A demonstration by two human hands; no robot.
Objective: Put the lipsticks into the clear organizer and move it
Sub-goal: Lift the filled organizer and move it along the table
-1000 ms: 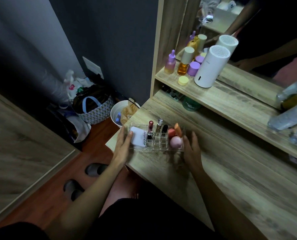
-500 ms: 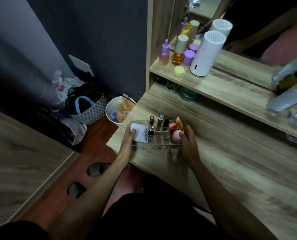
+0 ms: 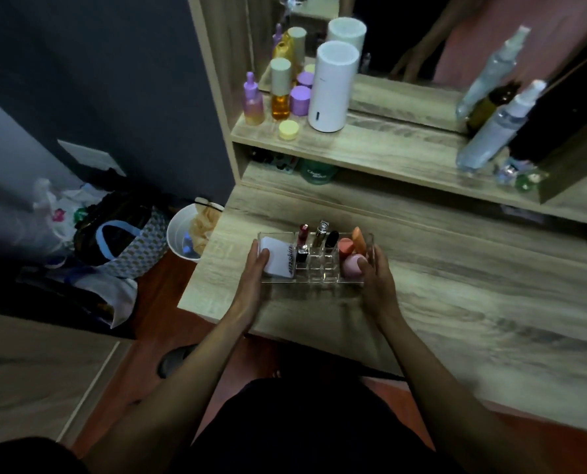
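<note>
The clear organizer (image 3: 316, 268) rests on the wooden vanity top near its left front corner. Three lipsticks stand upright in its middle slots: a red one (image 3: 303, 238), a silver-topped one (image 3: 320, 233) and a black one (image 3: 331, 240). A white compact (image 3: 278, 260) lies in its left section; pink and orange sponges (image 3: 351, 258) fill the right section. My left hand (image 3: 256, 280) grips the organizer's left end. My right hand (image 3: 375, 282) grips its right end, thumb over the rim.
A raised shelf (image 3: 370, 155) behind holds purple and amber bottles (image 3: 280, 97), a white cylinder (image 3: 331, 87) and spray bottles (image 3: 490, 131) before a mirror. A green jar (image 3: 319, 172) sits under the shelf. A white bin (image 3: 189, 230) and bags (image 3: 121, 241) stand on the floor left.
Both hands have closed in on the organizer's ends and hold it; it has shifted slightly toward the table's middle. The head camera has tilted up a little.
</note>
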